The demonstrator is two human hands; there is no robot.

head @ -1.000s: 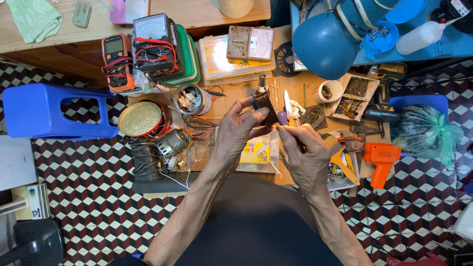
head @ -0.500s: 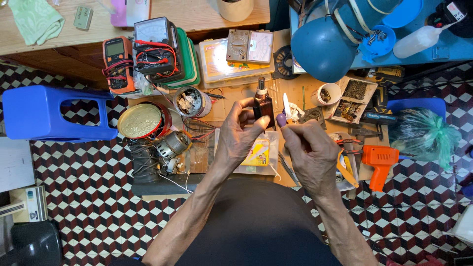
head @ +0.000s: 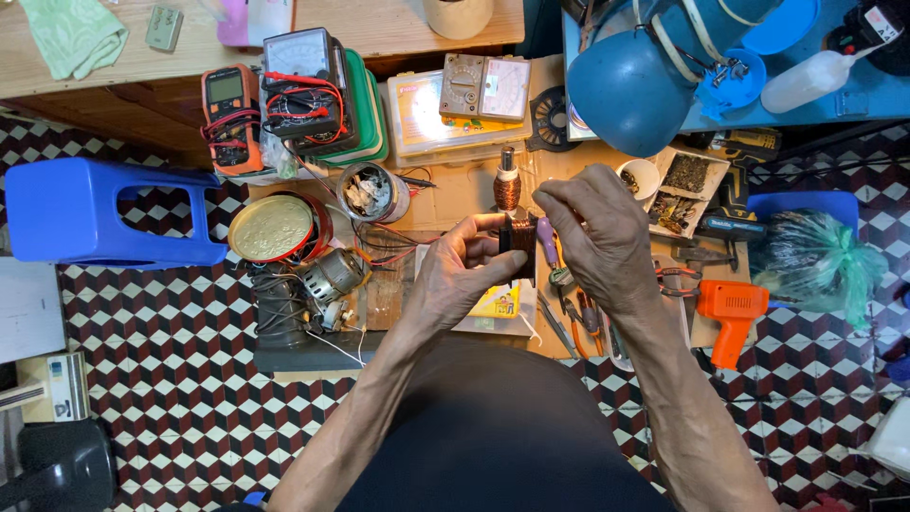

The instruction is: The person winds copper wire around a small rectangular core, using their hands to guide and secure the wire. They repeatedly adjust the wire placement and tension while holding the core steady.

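My left hand [head: 462, 275] grips a small dark coil block [head: 518, 237] wound with copper wire, held above the low wooden work board [head: 455, 194]. My right hand [head: 599, 237] is curled over the block's right side, fingertips pinched at its top edge. A purple-handled tool [head: 547, 239] lies just below that hand; I cannot tell whether the hand holds it. A copper wire spool [head: 508, 188] stands upright just behind the block.
Two multimeters [head: 275, 95] and a green case sit at the back left, a round gold tin [head: 273, 228] and a small motor [head: 334, 275] left of my hands. A blue lamp [head: 630, 90], parts trays [head: 687, 185], pliers, an orange glue gun [head: 732, 308] lie right. A blue stool [head: 104, 213] stands left.
Both hands have lifted the coil block higher and closer together. My right hand, earlier held lower with a small tool, now curls over the block's top.
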